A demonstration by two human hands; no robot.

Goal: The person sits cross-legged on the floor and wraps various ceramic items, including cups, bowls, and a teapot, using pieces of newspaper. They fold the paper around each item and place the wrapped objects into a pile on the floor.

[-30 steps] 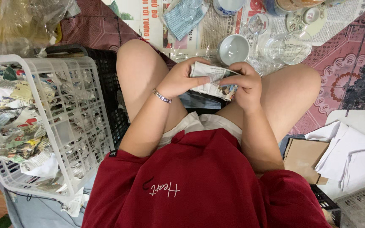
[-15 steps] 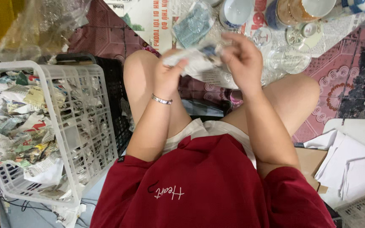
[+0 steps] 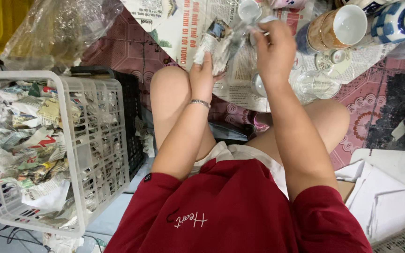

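Note:
My left hand (image 3: 203, 77) grips a bundle wrapped in newspaper (image 3: 215, 43), held out above my knees. My right hand (image 3: 273, 49) pinches the loose edge of the same newspaper wrapping at the bundle's right side. What is inside the paper is hidden. A silver bracelet sits on my left wrist. Under both hands a spread sheet of newspaper (image 3: 174, 28) lies on the patterned floor.
A white plastic crate (image 3: 97, 154) full of crumpled newspaper bundles stands at my left, a black crate (image 3: 130, 107) behind it. Cups and bowls (image 3: 348, 23) and clear glass pieces (image 3: 315, 84) lie on the newspaper ahead. White paper sheets (image 3: 390, 197) lie at right. A clear plastic bag (image 3: 57, 28) is top left.
Both hands have moved from my lap forward and up, away from my body, carrying the newspaper bundle out over the spread newspaper.

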